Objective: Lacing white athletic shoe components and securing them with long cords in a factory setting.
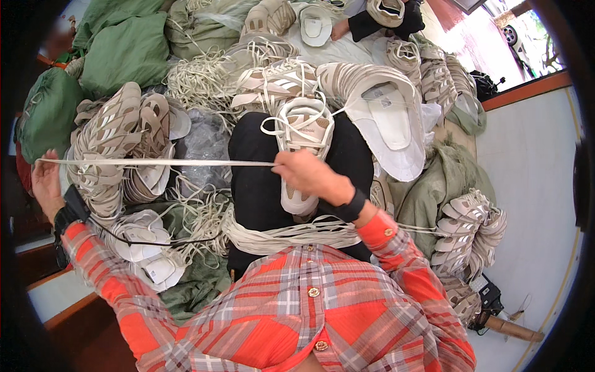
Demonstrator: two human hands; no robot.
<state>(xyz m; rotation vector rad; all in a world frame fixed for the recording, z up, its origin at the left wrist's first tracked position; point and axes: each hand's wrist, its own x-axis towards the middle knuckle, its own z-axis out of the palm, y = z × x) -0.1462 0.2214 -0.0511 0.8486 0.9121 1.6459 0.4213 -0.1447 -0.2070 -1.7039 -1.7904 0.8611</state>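
A cream shoelace (167, 162) is stretched straight from left to right across the view. Its left end meets the fingers of my left hand (48, 186), raised far out at the left and closed on it. My right hand (315, 178) pinches the other end, above a beige and white sneaker upper (304, 127) on my lap. This upper points its toe toward me, and a lace hangs loosely in loops through its eyelets. The right hand hides part of it. Across my thighs lies a thick bundle of cream laces (291, 237).
Stacks of nested uppers stand left (114, 133) and right (474, 229), with a larger stack (390, 121) beyond my knees. Tangled laces (201, 80) and green sacks (127, 59) lie around. A person's hand (340, 29) shows at the top. A white panel (533, 180) borders the right.
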